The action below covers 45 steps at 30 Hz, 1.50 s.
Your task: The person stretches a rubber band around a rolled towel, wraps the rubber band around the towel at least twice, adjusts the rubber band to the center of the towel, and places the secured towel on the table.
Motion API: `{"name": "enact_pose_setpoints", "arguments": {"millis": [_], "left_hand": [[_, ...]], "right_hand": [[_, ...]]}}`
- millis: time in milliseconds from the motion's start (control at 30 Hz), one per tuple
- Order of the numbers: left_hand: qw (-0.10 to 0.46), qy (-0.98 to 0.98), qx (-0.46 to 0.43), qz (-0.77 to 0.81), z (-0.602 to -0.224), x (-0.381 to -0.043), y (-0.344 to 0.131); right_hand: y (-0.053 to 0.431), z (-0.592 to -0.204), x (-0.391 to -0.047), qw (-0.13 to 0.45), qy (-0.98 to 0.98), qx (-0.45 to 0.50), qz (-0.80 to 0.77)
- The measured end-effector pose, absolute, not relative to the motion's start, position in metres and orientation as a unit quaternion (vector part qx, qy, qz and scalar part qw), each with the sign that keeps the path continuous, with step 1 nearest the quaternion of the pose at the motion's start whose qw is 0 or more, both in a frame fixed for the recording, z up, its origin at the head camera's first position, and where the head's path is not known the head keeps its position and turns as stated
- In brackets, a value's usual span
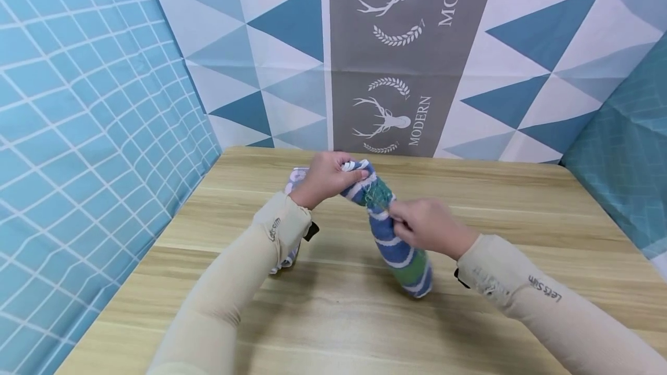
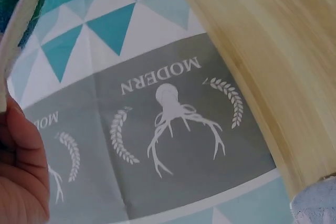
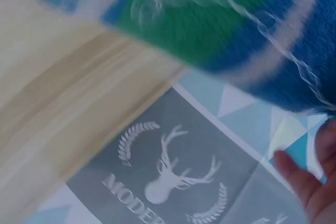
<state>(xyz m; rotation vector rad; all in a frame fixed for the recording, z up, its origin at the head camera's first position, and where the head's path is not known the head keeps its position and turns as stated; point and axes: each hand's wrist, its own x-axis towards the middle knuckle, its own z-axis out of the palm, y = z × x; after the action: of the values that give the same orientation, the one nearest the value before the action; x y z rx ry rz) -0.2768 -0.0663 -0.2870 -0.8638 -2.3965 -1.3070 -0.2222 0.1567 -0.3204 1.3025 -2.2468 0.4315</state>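
A rolled towel [image 1: 398, 242] with blue, green and white stripes slants over the wooden table, its lower end toward me. My left hand [image 1: 333, 175] grips its upper end, thumb laid across the front. At the towel's right side, below the upper green band, is my right hand [image 1: 429, 224] with curled fingers. A thin white twisted string [image 3: 286, 51] runs along the towel toward the right hand's fingertips, which pinch it. In the left wrist view, only part of the left hand [image 2: 23, 171] and an edge of the towel [image 2: 21, 24] show.
A pale folded cloth [image 1: 297, 175] with a purplish pattern lies on the table [image 1: 333, 317], mostly hidden behind the left forearm. At the table's far edge hangs a patterned backdrop [image 1: 383, 57] with triangles and deer heads. Blue gridded sheeting [image 1: 88, 103] borders the left side.
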Motion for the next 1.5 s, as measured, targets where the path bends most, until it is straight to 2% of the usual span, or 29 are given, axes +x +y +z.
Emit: {"name": "enact_pose_setpoints", "arguments": {"millis": [133,267,367,600,767,900,1133,1367,1500], "left_hand": [[0.124,-0.837,-0.261,-0.465,-0.282,-0.281,-0.064],[0.099,-0.837,-0.247,-0.479,-0.278,-0.284,-0.065],[0.074,-0.842,-0.238,-0.478,-0.276,-0.282,-0.065],[0.015,-0.881,-0.189,-0.434,-0.265,-0.271,-0.054],[-0.008,-0.889,-0.156,-0.431,-0.257,-0.263,-0.047],[0.023,-0.869,-0.174,-0.462,-0.260,-0.260,-0.045],[0.120,-0.830,-0.239,-0.489,-0.268,-0.257,-0.043],[0.150,-0.784,-0.281,-0.533,-0.272,-0.259,-0.047],[0.159,-0.766,-0.290,-0.551,-0.273,-0.258,-0.047]], "right_hand": [[0.154,-0.315,-0.219,0.194,-0.889,0.360,0.208],[0.153,-0.315,-0.218,0.208,-0.900,0.310,0.226],[0.155,-0.318,-0.220,0.228,-0.895,0.304,0.233],[0.151,-0.315,-0.223,0.257,-0.876,0.359,0.195],[0.143,-0.311,-0.219,0.204,-0.905,0.319,0.195],[0.141,-0.312,-0.219,0.148,-0.912,0.278,0.262],[0.139,-0.317,-0.225,0.067,-0.903,0.210,0.370],[0.150,-0.325,-0.236,-0.033,-0.852,0.181,0.491],[0.156,-0.330,-0.242,-0.076,-0.847,0.180,0.495]]}}
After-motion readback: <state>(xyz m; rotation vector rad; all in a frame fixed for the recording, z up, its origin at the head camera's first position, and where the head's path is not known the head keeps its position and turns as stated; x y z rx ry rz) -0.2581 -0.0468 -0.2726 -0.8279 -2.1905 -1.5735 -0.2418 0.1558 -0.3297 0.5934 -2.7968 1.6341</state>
